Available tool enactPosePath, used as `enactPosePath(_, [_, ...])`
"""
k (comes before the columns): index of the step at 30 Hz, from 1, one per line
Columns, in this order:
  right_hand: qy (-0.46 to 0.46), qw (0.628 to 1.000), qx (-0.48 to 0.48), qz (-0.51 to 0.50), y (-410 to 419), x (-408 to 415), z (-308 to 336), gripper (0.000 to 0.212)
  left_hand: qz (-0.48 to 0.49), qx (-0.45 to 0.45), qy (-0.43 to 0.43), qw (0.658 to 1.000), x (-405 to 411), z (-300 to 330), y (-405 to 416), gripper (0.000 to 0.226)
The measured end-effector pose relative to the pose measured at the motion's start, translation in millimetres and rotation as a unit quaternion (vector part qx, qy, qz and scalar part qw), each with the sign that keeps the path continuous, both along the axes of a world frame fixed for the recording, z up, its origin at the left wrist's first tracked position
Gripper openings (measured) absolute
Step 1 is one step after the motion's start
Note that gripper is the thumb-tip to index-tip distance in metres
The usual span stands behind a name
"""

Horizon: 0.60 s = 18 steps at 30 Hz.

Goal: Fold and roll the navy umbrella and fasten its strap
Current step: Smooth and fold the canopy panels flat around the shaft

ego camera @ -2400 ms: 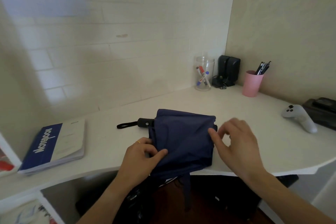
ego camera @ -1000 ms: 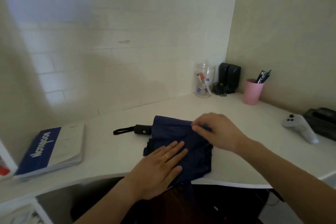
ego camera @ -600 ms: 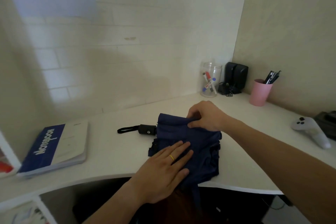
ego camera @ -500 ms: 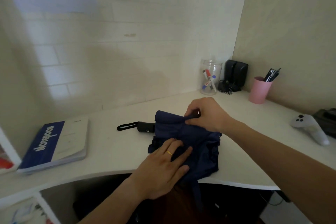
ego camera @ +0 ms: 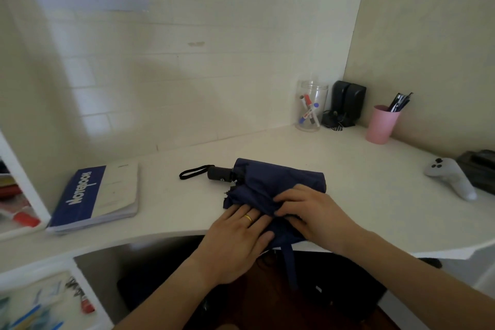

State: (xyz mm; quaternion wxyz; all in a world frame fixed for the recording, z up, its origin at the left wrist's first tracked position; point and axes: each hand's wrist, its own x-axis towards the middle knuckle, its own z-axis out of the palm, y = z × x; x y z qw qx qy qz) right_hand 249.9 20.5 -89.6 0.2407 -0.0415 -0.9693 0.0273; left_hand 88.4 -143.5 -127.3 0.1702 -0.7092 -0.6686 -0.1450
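Note:
The navy umbrella (ego camera: 278,182) lies collapsed on the white desk (ego camera: 361,182), canopy bunched in loose folds. Its black handle (ego camera: 221,173) with a wrist loop (ego camera: 194,171) points left. The navy strap (ego camera: 290,262) hangs down over the desk's front edge. My left hand (ego camera: 237,238) lies flat on the near left part of the canopy, fingers together, a gold ring on one finger. My right hand (ego camera: 313,211) grips a fold of fabric at the near side, touching the left hand's fingertips.
A blue notebook (ego camera: 96,195) lies at the left. At the back right stand a clear jar of markers (ego camera: 310,110), black speakers (ego camera: 347,103) and a pink pen cup (ego camera: 381,123). A white controller (ego camera: 452,177) and a dark box (ego camera: 479,169) sit far right.
My right hand came from the canopy's far edge to its near side, pulling a fold toward me. The left hand stayed pressed on the near left fabric.

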Motion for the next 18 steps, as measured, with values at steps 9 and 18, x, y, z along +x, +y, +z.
enactPosePath(9, [0.009,0.981,0.194,0.027,-5,8,-9,0.023,0.072,0.123,-0.439,0.887,-14,31,2,0.091])
enactPosePath(18, [0.134,0.974,0.13,-0.129,-19,20,6,0.082,0.113,0.098,-0.426,0.892,-23,20,5,0.033])
